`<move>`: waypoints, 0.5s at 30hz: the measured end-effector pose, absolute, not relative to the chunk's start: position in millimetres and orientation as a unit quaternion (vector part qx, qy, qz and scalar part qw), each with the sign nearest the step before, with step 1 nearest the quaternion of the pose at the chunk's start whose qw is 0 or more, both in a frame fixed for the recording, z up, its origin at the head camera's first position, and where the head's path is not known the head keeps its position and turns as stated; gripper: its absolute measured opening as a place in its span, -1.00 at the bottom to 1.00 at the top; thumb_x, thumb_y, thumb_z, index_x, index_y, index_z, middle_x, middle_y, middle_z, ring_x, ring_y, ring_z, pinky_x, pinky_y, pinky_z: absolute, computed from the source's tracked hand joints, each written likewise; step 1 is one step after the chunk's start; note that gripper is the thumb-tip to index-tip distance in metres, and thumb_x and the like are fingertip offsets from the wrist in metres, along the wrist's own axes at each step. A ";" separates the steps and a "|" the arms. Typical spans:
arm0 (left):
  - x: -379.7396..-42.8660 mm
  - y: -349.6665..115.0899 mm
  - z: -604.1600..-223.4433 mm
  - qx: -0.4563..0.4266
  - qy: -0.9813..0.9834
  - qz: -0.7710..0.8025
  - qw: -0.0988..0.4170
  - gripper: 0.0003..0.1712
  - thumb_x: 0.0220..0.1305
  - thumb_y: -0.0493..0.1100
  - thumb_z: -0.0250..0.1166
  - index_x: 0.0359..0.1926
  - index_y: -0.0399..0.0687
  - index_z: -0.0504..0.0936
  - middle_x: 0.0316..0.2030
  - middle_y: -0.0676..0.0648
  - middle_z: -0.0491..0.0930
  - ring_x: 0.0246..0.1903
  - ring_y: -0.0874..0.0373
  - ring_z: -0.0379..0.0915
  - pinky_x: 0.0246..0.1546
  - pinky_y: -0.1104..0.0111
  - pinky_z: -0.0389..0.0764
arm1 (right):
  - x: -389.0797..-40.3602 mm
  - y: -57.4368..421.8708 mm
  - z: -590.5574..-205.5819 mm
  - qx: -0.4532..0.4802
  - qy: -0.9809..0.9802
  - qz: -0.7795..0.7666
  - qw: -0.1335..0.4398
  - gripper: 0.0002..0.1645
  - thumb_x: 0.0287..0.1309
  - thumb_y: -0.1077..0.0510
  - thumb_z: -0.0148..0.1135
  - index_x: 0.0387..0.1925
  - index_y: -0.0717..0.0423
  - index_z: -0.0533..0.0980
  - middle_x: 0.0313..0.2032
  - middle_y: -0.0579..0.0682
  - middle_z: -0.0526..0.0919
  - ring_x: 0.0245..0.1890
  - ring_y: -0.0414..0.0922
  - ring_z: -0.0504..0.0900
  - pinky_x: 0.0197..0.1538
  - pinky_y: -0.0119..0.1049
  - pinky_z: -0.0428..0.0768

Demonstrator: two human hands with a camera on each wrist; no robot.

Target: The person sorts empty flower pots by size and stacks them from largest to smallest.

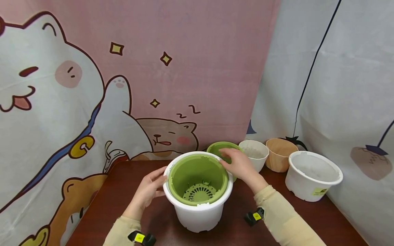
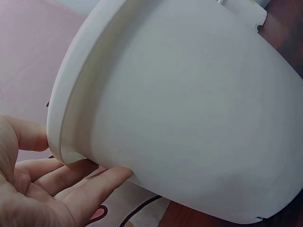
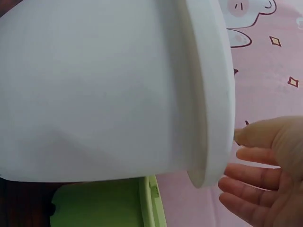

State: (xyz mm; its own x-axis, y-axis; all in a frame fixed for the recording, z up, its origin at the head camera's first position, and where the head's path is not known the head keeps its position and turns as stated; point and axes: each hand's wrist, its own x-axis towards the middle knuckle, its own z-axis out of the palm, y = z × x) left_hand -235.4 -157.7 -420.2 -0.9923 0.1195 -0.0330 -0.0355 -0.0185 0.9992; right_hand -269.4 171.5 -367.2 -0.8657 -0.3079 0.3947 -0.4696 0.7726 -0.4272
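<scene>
Seen from above, a white pot (image 1: 199, 216) stands at the lower centre of the frame on a dark reddish-brown table (image 1: 246, 235), with a green slotted basket (image 1: 197, 172) nested inside it, the slots ringed across its floor. The person's left hand (image 1: 147, 191), left of the pot, grips the white rim between thumb and fingers; the left wrist view shows fingertips against the wall under the lip. The right hand (image 1: 238, 164), at the pot's upper right edge, has its fingers loosely extended, the thumb tip touching the rim. Both arms wear cream sleeves and black wrist devices. Behind the right hand sits another green pot (image 1: 215, 148), partly hidden. Further right come a pale faceted pot (image 1: 254, 154), a tan pot (image 1: 280, 157) beside it, and, at the right of the frame, a wide white planter (image 1: 303, 186) with a yellow-green label. A pink cloth (image 1: 197, 41) printed with cartoon animals fills the upper left and centre
</scene>
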 end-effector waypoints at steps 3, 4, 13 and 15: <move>-235.5 -157.7 -420.1 0.031 0.700 0.711 0.056 -0.48 0.44 -0.26 0.16 0.37 -0.23 0.40 0.18 -0.31 0.50 -0.17 0.04 0.61 -0.22 0.06 0.70 | -269.5 176.7 -368.5 0.212 -0.923 0.282 0.152 -0.49 0.22 0.17 0.34 0.17 0.26 0.52 0.01 0.17 0.65 -0.06 0.09 0.65 0.00 0.02 0.61; -235.5 -157.7 -420.1 0.031 0.701 0.710 0.057 -0.48 0.44 -0.25 0.16 0.37 -0.23 0.40 0.18 -0.31 0.49 -0.17 0.04 0.61 -0.22 0.06 0.70 | -269.4 178.6 -368.8 0.215 -0.920 0.289 0.153 -0.48 0.22 0.17 0.35 0.18 0.27 0.51 0.00 0.18 0.65 -0.06 0.10 0.65 0.00 0.03 0.60; -234.2 -157.3 -418.8 0.027 0.701 0.711 0.051 -0.50 0.43 -0.25 0.17 0.36 -0.21 0.43 0.17 -0.28 0.51 -0.17 0.03 0.61 -0.24 0.06 0.70 | -264.5 198.6 -372.2 0.214 -0.907 0.330 0.152 -0.45 0.24 0.17 0.34 0.23 0.24 0.47 0.03 0.20 0.64 0.04 0.15 0.62 0.10 0.10 0.55; -234.0 -157.2 -418.9 0.027 0.700 0.712 0.048 -0.50 0.43 -0.25 0.18 0.35 -0.21 0.43 0.17 -0.28 0.51 -0.17 0.03 0.61 -0.24 0.06 0.70 | -263.8 202.6 -374.3 0.211 -0.906 0.332 0.152 -0.44 0.24 0.16 0.34 0.24 0.22 0.47 0.05 0.20 0.64 0.05 0.15 0.61 0.11 0.10 0.54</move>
State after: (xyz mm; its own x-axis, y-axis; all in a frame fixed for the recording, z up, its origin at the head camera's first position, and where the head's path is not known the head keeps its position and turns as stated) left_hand -234.0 -157.2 -418.9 -0.9939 0.1067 -0.0291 -0.0307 -0.0139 0.9994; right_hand -263.8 202.6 -374.3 -0.8641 -0.2819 0.4170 -0.4846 0.6897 -0.5380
